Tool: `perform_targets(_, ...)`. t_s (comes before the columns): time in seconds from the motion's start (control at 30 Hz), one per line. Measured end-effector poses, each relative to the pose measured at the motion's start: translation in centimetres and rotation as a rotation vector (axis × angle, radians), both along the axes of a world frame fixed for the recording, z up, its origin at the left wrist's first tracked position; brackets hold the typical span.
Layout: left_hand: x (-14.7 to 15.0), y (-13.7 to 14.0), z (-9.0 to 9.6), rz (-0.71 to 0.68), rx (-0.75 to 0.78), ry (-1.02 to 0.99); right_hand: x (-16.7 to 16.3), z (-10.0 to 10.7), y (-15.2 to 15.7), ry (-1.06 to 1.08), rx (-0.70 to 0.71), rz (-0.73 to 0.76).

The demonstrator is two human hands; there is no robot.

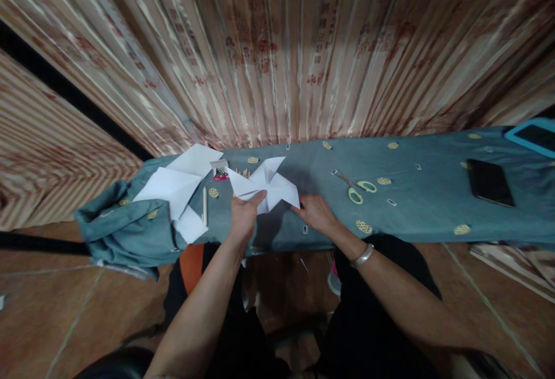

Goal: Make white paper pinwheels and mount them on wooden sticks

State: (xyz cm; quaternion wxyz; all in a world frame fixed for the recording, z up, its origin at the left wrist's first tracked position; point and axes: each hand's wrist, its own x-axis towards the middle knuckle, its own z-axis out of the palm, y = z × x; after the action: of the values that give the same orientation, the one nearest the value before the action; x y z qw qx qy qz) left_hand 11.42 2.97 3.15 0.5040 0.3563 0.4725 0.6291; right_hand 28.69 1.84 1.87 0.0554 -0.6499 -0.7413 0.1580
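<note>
A white paper pinwheel (pixel 269 183) with folded blades is held up over the cloth-covered table. My left hand (pixel 245 212) pinches it near the centre, thumb lying on top of the paper and the other fingers hidden beneath. At the pinwheel's right blade is my right hand (pixel 315 210), its fingertips closed at the paper's lower right corner. Left of the pinwheel sits a small open box (pixel 220 170) with small items in it, and several thin wooden sticks (pixel 245 174) lie partly behind the paper. A white stick-like piece (pixel 205 206) rests beside the white paper sheets (pixel 173 185).
Scissors with green handles (pixel 362 190) lie open on the grey-green cloth (pixel 416 205). Farther right are a dark phone (pixel 491 182) and a blue-framed tablet (pixel 533 137). A pleated curtain (pixel 281 49) hangs along the far edge. The cloth is bunched up at the left end.
</note>
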Motion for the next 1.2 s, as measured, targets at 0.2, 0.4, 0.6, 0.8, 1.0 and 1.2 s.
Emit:
perform_targets(0.2, 0.0, -0.2, 0.3, -0.022, -0.026, 0.019, -0.7, 0.2, -0.3, -0.081, -0.017, 0.025)
perform_targets(0.4, -0.1, -0.2, 0.0, -0.04, -0.028, 0.046, -0.8, 0.4, -0.6, -0.122, 0.006, 0.045)
perform_targets(0.6, -0.4, -0.2, -0.3, -0.058, -0.018, 0.081, -0.5, 0.2, -0.4, -0.104, 0.022, 0.042)
perform_targets(0.8, -0.4, -0.3, -0.2, -0.059, -0.001, 0.053, -0.1, -0.1, 0.0, -0.04, -0.001, 0.015)
perform_targets(1.0, -0.4, -0.5, 0.2, -0.073, -0.04, 0.048, 0.6, 0.2, -0.1, -0.018, -0.032, 0.046)
perform_targets(1.2, -0.1, -0.6, 0.6, -0.062, -0.035, -0.045, 0.5, 0.1, -0.8, -0.064, -0.033, 0.07)
